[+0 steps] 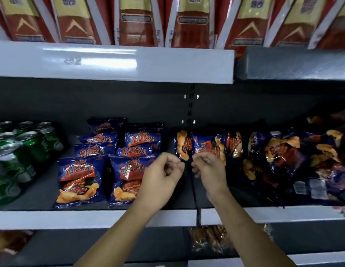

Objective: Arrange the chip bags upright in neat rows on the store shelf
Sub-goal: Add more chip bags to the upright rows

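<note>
Chip bags (79,180) in blue and orange sit on the middle shelf of a store rack, and the job looks roughly half done. On the left part of the shelf, two rows of these bags run from front to back, faces forward, one behind another, and they look tidy.

At the centre, two more bags (182,145) stand side by side near the back, turned partly sideways and not yet lined up with the rows. Just in front of them, both bare arms reach in. The left hand (164,172) has its fingers curled in close to the bottom corner of one bag. The right hand (210,166) is curled the same way, overlapping the lower edge of its neighbour. Whether either hand actually pinches a bag cannot be told.

To the right, a loose heap of bags (283,151) lies flat and jumbled, some face down. This pile is most likely the work still left.

Green drink cans (23,147) crowd the far left of the same shelf (42,191), which is dark with a pale front edge. The back panel (129,101) is dark grey. On the upper shelf (110,62), red and yellow packs (135,22) stand in a row. Below, clear packets of brown snacks (210,239) lie on a lower shelf.
</note>
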`<act>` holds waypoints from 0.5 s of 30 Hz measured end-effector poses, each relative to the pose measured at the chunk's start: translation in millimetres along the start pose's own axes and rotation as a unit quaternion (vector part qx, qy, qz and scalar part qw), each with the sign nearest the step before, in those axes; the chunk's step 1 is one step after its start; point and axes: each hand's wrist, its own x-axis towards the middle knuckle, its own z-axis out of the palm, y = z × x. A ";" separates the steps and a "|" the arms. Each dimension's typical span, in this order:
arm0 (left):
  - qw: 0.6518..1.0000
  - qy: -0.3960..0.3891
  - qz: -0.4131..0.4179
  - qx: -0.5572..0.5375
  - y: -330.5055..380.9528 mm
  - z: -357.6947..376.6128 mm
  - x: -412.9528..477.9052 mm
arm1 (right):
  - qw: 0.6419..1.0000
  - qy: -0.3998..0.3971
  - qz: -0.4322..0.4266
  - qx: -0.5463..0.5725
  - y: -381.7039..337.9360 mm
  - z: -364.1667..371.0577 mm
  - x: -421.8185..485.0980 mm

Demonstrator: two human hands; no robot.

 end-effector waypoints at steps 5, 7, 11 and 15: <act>0.994 -0.011 -0.107 -0.009 -12.9 57.3 43.5 | 1.000 0.024 -0.008 -0.004 -4.6 -48.5 26.2; 0.992 0.004 -0.126 0.025 -21.0 75.3 58.7 | 1.000 0.027 -0.006 -0.006 -6.2 -62.2 35.7; 0.985 0.028 -0.159 0.066 -32.7 103.1 80.1 | 1.000 0.015 -0.002 0.006 -9.0 -82.8 52.1; 0.976 0.043 -0.190 0.100 -37.3 115.9 89.0 | 1.000 -0.007 -0.017 0.009 -10.5 -98.5 62.3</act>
